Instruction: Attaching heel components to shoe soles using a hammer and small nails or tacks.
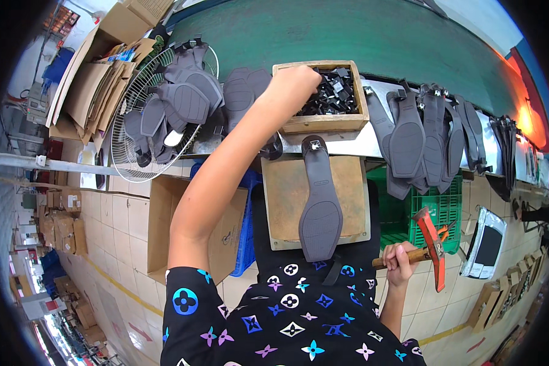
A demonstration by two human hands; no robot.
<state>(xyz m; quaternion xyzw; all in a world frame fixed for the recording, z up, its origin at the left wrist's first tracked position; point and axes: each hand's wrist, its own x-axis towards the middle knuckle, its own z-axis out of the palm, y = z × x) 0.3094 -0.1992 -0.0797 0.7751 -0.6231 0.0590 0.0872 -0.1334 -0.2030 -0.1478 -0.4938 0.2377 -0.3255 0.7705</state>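
Observation:
My left hand (297,84) reaches over the left part of a wooden box (323,124) filled with small black pieces (338,91). Its fingers curl downward, and their tips are hidden. My right hand (399,262) is closed round the wooden handle of a hammer (434,243) with an orange-red head, held off to the right of my lap. Between my arms, a dark grey shoe sole (321,210) lies lengthwise on a worn board (280,201) over my lap. At its narrow far end sits a small shiny metal piece.
More grey soles (192,94) pile in a white wire basket (210,58) at the left. Other soles (409,134) hang over the bench edge to the right. A green crate (436,213) stands below them, and a cardboard box (165,226) and blue crate (245,238) are at lower left.

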